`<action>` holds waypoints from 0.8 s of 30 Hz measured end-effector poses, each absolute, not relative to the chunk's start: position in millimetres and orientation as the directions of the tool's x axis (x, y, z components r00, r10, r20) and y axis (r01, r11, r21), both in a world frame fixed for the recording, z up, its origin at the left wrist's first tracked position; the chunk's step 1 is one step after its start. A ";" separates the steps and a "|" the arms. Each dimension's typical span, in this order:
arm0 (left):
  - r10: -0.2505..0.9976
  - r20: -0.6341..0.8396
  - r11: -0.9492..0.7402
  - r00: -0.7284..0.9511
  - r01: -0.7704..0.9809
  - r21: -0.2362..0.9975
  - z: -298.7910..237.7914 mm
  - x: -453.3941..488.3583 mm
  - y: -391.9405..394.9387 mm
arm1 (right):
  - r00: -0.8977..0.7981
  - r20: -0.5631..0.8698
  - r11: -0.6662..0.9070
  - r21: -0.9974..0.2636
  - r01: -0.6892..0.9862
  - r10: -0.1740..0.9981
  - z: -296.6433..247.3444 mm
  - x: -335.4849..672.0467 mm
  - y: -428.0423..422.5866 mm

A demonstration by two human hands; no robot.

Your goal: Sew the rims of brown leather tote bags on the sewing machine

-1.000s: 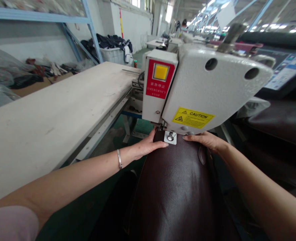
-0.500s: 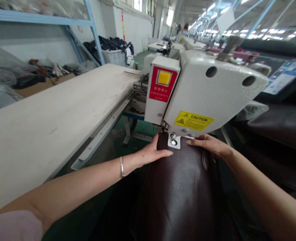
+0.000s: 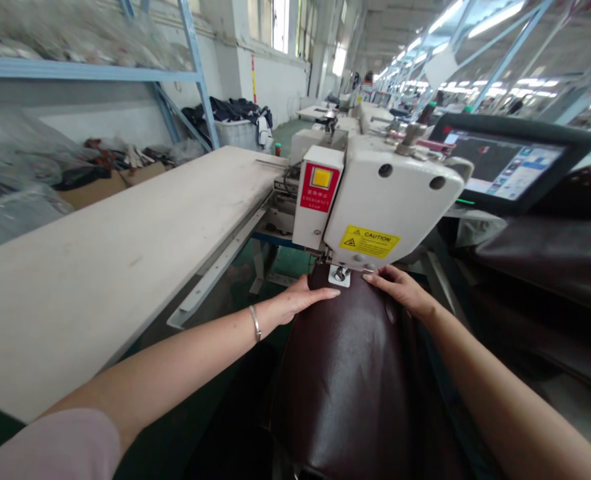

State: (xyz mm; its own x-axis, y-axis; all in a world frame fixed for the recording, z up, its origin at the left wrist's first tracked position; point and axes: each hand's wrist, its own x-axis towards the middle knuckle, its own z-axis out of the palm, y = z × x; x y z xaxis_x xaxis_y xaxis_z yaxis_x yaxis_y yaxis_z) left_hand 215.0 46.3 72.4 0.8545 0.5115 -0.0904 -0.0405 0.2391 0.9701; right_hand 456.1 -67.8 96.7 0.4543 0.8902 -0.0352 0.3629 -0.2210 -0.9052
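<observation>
A dark brown leather piece (image 3: 348, 373) is draped over the arm of a white sewing machine (image 3: 390, 200) and runs up under its presser foot (image 3: 339, 274). My left hand (image 3: 298, 300) lies flat on the leather's left edge, fingers stretched toward the foot, a bracelet on the wrist. On the other side of the foot my right hand (image 3: 400, 288) rests flat on the leather with its fingers extended. Neither hand grips anything. The machine head carries a red emergency stop panel (image 3: 320, 188) and a yellow caution sticker (image 3: 369, 241).
A long white worktable (image 3: 110, 260) runs along the left. A tilted touchscreen (image 3: 505, 163) stands to the right of the machine, with more dark leather (image 3: 545, 260) heaped below it. Blue shelving (image 3: 85, 67) and a bin of dark cloth (image 3: 235, 120) are at the back left.
The view has pulled back and lifted, so the machine looks smaller and the screen shows. Both hands stay flat on the leather beside the presser foot.
</observation>
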 end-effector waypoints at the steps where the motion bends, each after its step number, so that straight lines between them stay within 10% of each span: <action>1: 0.496 -0.107 0.260 0.861 -0.030 0.965 72.2 213.8 45.0 | 0.504 -0.003 -0.236 -0.886 0.399 0.864 93.5 455.1 -72.4; 24: 0.540 -0.506 0.376 0.672 0.345 0.860 47.7 130.1 -85.3 | 0.488 -0.170 -0.356 -0.879 0.317 0.856 -4.2 346.4 -168.4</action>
